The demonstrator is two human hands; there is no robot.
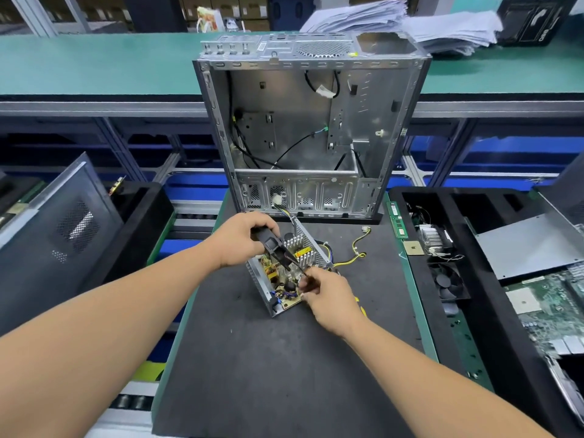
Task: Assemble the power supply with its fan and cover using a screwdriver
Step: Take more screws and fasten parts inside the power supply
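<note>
The open power supply [267, 290] lies on the black mat [268, 358], its circuit board, heat sinks and coils exposed. My left hand [241, 241] grips a black fan [274, 248] tilted on edge above the board. My right hand [328, 295] pinches the fan's thin black lead near the board's right side. Yellow and black cables [355, 254] trail from the supply to the right. A yellow object, perhaps a screwdriver handle [360, 306], peeks out behind my right wrist. No cover for the supply can be picked out.
An empty metal computer case [363, 121] stands open just behind the supply. Black trays on the right hold another fan [447, 281], a heat sink [431, 238], a metal plate [521, 245] and boards. A black side panel [63, 222] leans at the left.
</note>
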